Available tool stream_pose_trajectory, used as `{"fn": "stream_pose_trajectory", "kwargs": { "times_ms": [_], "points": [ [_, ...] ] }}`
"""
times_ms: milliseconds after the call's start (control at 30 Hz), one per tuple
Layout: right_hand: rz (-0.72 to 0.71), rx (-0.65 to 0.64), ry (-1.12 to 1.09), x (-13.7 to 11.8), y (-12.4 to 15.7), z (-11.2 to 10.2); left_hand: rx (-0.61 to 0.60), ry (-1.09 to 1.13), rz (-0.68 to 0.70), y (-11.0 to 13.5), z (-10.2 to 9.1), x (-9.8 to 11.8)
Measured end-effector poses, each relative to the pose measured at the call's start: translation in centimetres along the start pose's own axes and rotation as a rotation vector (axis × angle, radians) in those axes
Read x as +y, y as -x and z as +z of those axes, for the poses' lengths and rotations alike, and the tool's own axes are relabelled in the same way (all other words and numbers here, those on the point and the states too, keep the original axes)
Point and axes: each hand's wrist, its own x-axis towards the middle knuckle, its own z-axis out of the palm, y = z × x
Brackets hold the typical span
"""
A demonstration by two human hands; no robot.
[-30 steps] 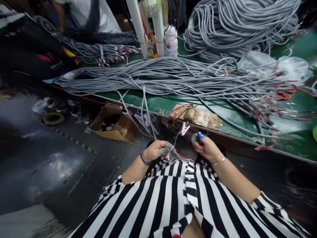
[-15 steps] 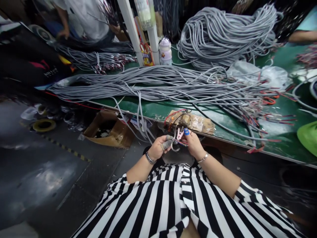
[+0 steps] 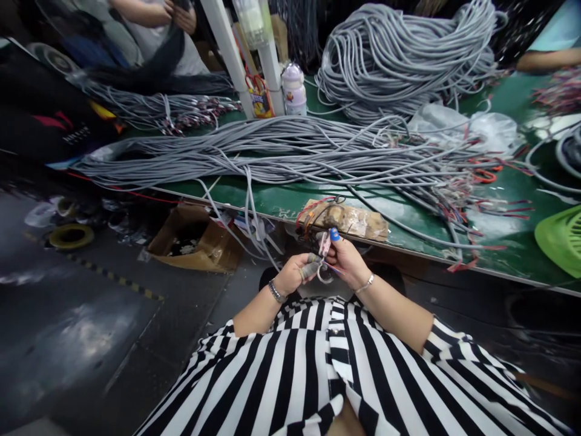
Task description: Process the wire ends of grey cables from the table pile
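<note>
Low in front of the bench edge, my two hands meet. My left hand (image 3: 291,275), with grey wrapping on its fingers, is closed on the end of a grey cable (image 3: 325,280) whose loose end curls beneath. My right hand (image 3: 348,261), a blue cover on its thumb, pinches a small pink clip (image 3: 324,243) that looks like a clothespin. Thin coloured wires (image 3: 333,267) run from the cable toward the right fingers. Just beyond lies a wooden block (image 3: 363,223) with a brown lump and red, orange and black wires on it.
A long bundle of grey cables (image 3: 272,145) covers the green bench (image 3: 281,200). Behind it sit a large cable coil (image 3: 403,60) and a lilac bottle (image 3: 294,91). At right is a green plastic basket (image 3: 560,242); below left, a cardboard box (image 3: 195,242). A person (image 3: 154,36) works opposite.
The pink clip's arms were spread in a V and now look pressed together in my right hand. The view has shifted slightly right. The person opposite has raised their hands with dark strands.
</note>
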Motion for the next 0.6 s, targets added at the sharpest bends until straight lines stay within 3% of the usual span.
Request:
{"fn": "stream_pose_trajectory", "kwargs": {
  "times_ms": [300,600],
  "points": [
    [0.129,-0.022,-0.181,0.6,0.5,-0.4,-0.026,0.016,0.044,1.2,-0.2,-0.1],
    [0.169,0.030,-0.124,1.6,1.2,-2.6,-0.114,-0.019,-0.018,5.7,0.2,0.2]
  ]
}}
